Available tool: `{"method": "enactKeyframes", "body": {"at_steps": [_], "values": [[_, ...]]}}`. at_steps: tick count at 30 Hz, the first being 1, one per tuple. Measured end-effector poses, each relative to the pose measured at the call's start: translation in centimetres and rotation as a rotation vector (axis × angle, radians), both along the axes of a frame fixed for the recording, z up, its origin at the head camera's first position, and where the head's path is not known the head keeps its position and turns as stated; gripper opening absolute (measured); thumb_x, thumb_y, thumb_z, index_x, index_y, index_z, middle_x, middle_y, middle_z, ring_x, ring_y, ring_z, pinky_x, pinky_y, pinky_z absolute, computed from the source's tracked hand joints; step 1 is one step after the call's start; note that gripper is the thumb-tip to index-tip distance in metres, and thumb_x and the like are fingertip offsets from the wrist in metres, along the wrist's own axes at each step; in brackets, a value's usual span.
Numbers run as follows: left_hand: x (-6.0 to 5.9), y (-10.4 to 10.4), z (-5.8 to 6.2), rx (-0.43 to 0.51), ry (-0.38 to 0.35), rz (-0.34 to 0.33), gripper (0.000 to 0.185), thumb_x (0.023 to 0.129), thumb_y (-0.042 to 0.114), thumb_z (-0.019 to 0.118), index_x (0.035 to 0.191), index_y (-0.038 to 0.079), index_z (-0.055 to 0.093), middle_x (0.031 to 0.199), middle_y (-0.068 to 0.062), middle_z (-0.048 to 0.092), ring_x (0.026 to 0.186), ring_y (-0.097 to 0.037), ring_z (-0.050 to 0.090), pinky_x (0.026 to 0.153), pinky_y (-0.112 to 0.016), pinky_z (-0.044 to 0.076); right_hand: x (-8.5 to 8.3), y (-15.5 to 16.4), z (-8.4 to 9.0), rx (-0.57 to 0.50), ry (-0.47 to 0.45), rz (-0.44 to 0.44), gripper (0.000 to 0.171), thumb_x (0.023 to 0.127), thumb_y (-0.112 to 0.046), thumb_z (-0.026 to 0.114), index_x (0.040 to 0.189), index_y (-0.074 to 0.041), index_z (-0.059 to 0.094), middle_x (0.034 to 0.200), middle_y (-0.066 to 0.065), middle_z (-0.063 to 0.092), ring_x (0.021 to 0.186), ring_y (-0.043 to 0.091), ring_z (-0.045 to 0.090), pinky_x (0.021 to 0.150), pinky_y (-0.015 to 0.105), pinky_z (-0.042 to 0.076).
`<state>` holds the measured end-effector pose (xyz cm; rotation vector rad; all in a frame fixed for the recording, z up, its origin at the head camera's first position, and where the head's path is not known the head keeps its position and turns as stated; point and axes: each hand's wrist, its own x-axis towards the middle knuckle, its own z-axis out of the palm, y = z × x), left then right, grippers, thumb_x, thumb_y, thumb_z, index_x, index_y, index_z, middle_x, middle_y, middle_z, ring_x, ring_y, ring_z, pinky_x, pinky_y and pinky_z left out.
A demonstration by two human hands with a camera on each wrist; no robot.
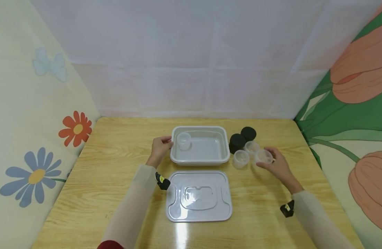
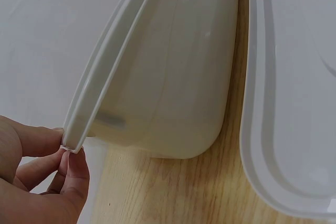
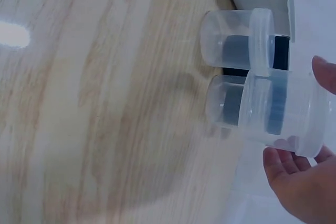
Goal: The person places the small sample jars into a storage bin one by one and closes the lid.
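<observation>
A white rectangular tub (image 1: 199, 162) stands upright on the table, with one clear plastic jar (image 1: 183, 141) inside at its left end. My left hand (image 1: 159, 150) pinches the tub's left rim between thumb and fingers, plain in the left wrist view on the rim (image 2: 97, 98). To the right of the tub, my right hand (image 1: 278, 166) grips a clear jar (image 3: 283, 111) near its upper end. That jar's base hangs above the table in the right wrist view. Beside it stand two other clear jars (image 1: 241, 159), the second jar (image 1: 251, 147) slightly farther back.
Black round stacked pieces (image 1: 237, 142) and another black round piece (image 1: 248, 134) stand right of the tub. A pale rectangular lid (image 1: 199, 197) lies flat in front of the tub. White cloth (image 1: 191, 62) hangs behind the wooden table (image 1: 110, 180), with printed cloth at both sides.
</observation>
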<state>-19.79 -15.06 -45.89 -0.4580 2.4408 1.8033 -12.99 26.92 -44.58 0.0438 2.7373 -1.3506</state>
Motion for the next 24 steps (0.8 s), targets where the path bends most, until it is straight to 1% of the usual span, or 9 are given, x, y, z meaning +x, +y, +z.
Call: {"method": "enactKeyframes", "body": {"at_steps": [7, 12, 16, 20, 21, 24], "values": [[-0.2, 0.0, -0.1, -0.003, -0.006, -0.002, 0.033, 0.088, -0.002, 0.058, 0.12, -0.009, 0.061, 0.106, -0.018, 0.062, 0.091, -0.017, 0.056, 0.077, -0.021, 0.054, -0.2, -0.6, 1.3, -0.022, -0.003, 0.043, 0.073, 0.082, -0.019, 0.074, 0.14, 0.005, 0.035, 0.139, 0.028, 0.04, 0.123, 0.041, 0.043, 0.094, 0.049, 0.042], [-0.2, -0.1, -0.2, -0.004, -0.012, -0.003, 0.033, 0.088, -0.002, 0.058, 0.121, -0.008, 0.06, 0.107, -0.018, 0.063, 0.09, -0.016, 0.056, 0.076, -0.019, 0.053, -0.5, -1.5, 1.8, -0.039, 0.002, 0.073, 0.072, 0.08, -0.015, 0.075, 0.138, 0.005, 0.037, 0.139, 0.029, 0.04, 0.123, 0.043, 0.042, 0.098, 0.054, 0.04], [-0.2, 0.0, -0.2, -0.001, -0.018, -0.001, 0.033, 0.089, -0.002, 0.058, 0.121, -0.008, 0.06, 0.108, -0.019, 0.062, 0.092, -0.017, 0.056, 0.082, -0.024, 0.054, -0.7, -2.3, 2.3, -0.057, -0.003, 0.096, 0.072, 0.079, -0.013, 0.076, 0.138, 0.005, 0.037, 0.139, 0.028, 0.04, 0.123, 0.043, 0.042, 0.101, 0.058, 0.037], [-0.2, -0.1, -0.3, 0.007, 0.004, -0.001, 0.031, 0.088, -0.002, 0.059, 0.118, -0.009, 0.062, 0.105, -0.02, 0.063, 0.092, -0.02, 0.058, 0.085, -0.031, 0.055, -1.2, -3.1, 2.8, -0.057, 0.007, 0.13, 0.07, 0.079, -0.013, 0.076, 0.136, 0.004, 0.039, 0.137, 0.027, 0.043, 0.124, 0.041, 0.042, 0.103, 0.058, 0.036], [-0.2, -0.2, -0.5, 0.019, 0.031, 0.0, 0.029, 0.086, -0.003, 0.059, 0.115, -0.009, 0.063, 0.1, -0.019, 0.065, 0.088, -0.019, 0.058, 0.081, -0.029, 0.056, -1.4, -3.4, 3.0, -0.049, 0.013, 0.14, 0.07, 0.079, -0.013, 0.076, 0.136, 0.004, 0.039, 0.136, 0.027, 0.044, 0.124, 0.041, 0.042, 0.103, 0.058, 0.036], [-0.3, -0.3, -0.6, 0.022, 0.035, -0.003, 0.029, 0.086, -0.004, 0.059, 0.115, -0.009, 0.063, 0.098, -0.017, 0.064, 0.087, -0.018, 0.058, 0.079, -0.028, 0.056, -1.9, -4.2, 3.4, -0.032, 0.026, 0.168, 0.07, 0.078, -0.012, 0.077, 0.135, 0.005, 0.04, 0.134, 0.028, 0.045, 0.123, 0.042, 0.043, 0.104, 0.059, 0.036]]}}
